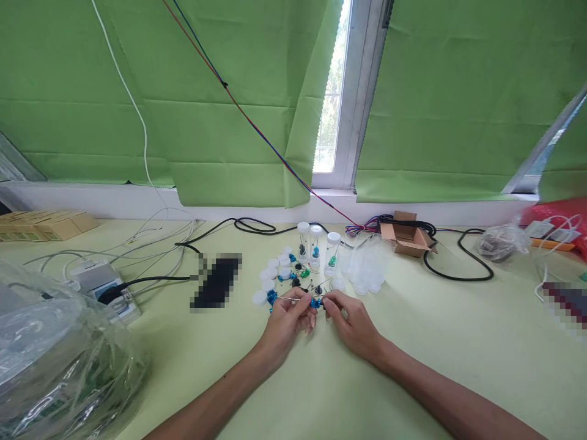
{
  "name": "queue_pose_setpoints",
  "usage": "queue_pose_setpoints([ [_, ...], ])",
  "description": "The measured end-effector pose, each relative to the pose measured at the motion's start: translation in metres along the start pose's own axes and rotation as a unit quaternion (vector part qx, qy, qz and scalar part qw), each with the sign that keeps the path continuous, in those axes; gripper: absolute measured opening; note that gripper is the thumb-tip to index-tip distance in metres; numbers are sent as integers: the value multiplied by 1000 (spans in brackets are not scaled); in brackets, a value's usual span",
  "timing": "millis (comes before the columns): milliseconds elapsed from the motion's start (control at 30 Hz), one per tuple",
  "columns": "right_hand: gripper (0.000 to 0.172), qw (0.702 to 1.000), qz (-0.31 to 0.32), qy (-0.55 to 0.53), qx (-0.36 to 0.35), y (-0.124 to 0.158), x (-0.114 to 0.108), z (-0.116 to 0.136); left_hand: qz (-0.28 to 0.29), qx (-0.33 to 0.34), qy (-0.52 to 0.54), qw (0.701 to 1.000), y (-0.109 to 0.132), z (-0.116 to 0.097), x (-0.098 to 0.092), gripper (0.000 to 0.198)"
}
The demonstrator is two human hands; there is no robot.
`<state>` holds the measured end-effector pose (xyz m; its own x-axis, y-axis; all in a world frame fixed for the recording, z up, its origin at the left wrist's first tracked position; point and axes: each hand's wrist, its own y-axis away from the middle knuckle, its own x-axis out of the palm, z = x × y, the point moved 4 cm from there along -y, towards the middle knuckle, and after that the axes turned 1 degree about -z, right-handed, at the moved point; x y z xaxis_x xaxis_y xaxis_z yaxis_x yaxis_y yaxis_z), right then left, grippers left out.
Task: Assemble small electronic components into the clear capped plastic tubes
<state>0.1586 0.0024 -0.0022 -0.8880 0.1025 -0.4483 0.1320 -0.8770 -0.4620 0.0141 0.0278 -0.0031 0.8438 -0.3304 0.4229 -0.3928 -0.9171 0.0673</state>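
My left hand (288,318) and my right hand (351,321) meet over the pale green table (413,366), fingers pinched together. Between them sits a small blue part (314,302) on a thin metal rod. The left fingers hold the rod and blue part; the right fingertips pinch its other end. Just beyond lie several loose blue, green and black small parts (293,276) and white caps (268,274). Three capped clear vials (315,245) stand upright behind them, each with a small coloured part inside.
Empty clear vials (367,266) cluster right of the capped ones. An open cardboard box (406,235) and black cables (454,269) lie behind. A plastic-wrapped bundle (55,366) fills the near left, a grey device (101,284) beyond it. Green curtains hang behind.
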Motion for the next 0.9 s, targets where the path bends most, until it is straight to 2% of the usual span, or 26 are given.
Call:
queue_pose_setpoints([
  [67, 18, 1000, -5, -16, 5, 1, -1, 1, -1, 6, 4, 1000, -1, 0, 0, 31],
  [500, 13, 1000, 1, -22, -8, 1, 0, 0, 2, 8, -4, 1000, 0, -1, 0, 31],
  [600, 18, 1000, 6, -10, -10, 0, 0, 3, 7, 5, -11, 1000, 1, -1, 1, 31],
  [800, 41, 999, 3, 31, -23, -1, -1, 3, 16, 1, -20, 1000, 1, 0, 2, 31],
  [900, 45, 999, -1, 39, -19, -1, 1, 0, 14, -3, -21, 1000, 2, 0, 2, 32],
])
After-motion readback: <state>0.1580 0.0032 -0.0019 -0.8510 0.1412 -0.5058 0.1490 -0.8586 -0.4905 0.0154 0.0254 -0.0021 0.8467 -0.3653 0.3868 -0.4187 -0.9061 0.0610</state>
